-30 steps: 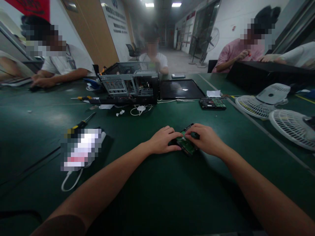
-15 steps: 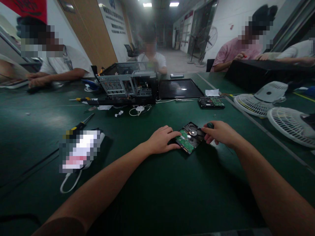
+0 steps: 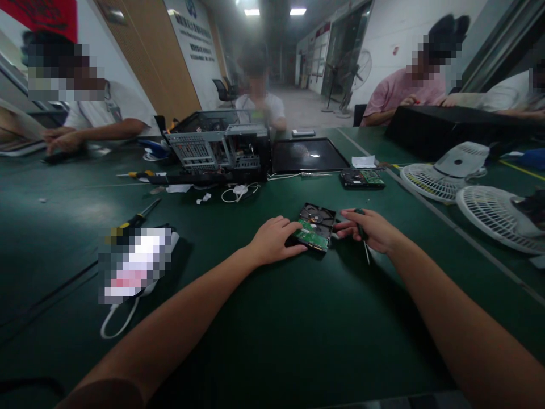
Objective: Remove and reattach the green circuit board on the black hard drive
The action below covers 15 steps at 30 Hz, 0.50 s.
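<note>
- In the head view, my left hand [image 3: 275, 241], near the middle of the frame, is closed on the left side of a hard drive [image 3: 320, 218], fingers on its green board and thumb at the near edge.
- The drive is at the centre, slightly right, board side up, over the green table [image 3: 255, 341].
- My right hand [image 3: 374, 230], right of centre, is wrapped round a dark-handled screwdriver [image 3: 361, 230], its shaft pointing down; my fingertips are at the drive's right edge, but I cannot tell whether they touch it.
- Above the drive, right of centre, a second drive [image 3: 361, 179] lies near a white paper [image 3: 363, 162].
- An opened computer case [image 3: 200, 150] stands upper left of centre, beside a flat black panel [image 3: 309, 156].
- At left, a yellow-and-black screwdriver [image 3: 135, 220] lies just above a blurred-out phone [image 3: 140, 261].
- Two white fan grilles [image 3: 487, 213] are at the right.
- Across the top, other people sit around the table.
</note>
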Motion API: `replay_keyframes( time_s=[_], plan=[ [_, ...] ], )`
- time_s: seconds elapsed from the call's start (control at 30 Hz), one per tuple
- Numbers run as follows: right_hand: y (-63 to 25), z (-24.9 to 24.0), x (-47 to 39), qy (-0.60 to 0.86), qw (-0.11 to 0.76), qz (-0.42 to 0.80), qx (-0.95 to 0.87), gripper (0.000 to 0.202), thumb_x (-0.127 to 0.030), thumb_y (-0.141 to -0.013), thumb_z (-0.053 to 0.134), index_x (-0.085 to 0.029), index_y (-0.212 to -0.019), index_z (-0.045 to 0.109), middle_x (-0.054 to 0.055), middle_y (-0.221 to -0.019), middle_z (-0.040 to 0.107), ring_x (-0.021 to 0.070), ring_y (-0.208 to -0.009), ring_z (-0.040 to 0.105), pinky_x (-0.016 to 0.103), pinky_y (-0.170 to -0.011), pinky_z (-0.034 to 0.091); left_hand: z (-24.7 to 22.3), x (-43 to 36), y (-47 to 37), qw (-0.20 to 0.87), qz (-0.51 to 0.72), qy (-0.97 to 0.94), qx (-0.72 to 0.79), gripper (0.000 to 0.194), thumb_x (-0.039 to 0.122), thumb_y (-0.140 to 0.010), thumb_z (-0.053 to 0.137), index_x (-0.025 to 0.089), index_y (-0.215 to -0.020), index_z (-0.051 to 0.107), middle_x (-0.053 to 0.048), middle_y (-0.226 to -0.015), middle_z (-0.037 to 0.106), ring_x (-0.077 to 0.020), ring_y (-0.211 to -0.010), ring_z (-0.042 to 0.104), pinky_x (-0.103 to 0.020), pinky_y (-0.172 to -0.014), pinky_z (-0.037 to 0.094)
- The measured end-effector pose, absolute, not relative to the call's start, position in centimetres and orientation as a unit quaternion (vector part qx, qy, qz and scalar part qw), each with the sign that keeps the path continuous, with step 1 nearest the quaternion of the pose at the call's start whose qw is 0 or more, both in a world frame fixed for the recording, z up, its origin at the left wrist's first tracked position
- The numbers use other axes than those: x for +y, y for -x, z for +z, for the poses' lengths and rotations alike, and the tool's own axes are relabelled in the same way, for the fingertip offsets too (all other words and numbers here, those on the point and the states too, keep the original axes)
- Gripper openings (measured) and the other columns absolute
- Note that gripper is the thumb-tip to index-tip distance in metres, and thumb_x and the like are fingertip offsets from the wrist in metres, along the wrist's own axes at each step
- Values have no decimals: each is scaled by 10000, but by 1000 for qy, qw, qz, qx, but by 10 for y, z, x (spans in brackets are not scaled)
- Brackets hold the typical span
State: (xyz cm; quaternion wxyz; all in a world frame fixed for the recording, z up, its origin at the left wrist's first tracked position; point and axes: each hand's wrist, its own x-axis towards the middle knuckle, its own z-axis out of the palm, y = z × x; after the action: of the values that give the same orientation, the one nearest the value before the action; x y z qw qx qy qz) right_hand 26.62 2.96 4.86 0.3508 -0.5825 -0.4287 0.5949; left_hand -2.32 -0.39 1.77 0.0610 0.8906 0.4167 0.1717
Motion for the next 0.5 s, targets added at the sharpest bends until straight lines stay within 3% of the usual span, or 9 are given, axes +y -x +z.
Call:
replay_keyframes(
  time_s=[0.27, 0.5],
  plan=[
    [-259, 38, 34, 498, 382, 692, -355, 216, -239, -934, 648, -171, -1136, 621, 176, -1309, 689, 152, -830, 748, 125, -340, 347, 20, -9, 17, 78, 181, -893, 404, 584, 655, -882, 641, 184, -1227, 621, -45, -926, 676, -235, -872, 609, -392, -790, 463],
    [-267, 41, 36, 548, 396, 622, -394, 178, -332, -895, 666, -196, -1002, 622, 91, -978, 735, 100, -552, 553, 195, -380, 375, 16, 2, 34, 49, 195, -910, 363, 542, 604, -890, 667, 240, -1290, 645, -94, -1117, 617, -260, -998, 561, -403, -832, 481]
  ],
)
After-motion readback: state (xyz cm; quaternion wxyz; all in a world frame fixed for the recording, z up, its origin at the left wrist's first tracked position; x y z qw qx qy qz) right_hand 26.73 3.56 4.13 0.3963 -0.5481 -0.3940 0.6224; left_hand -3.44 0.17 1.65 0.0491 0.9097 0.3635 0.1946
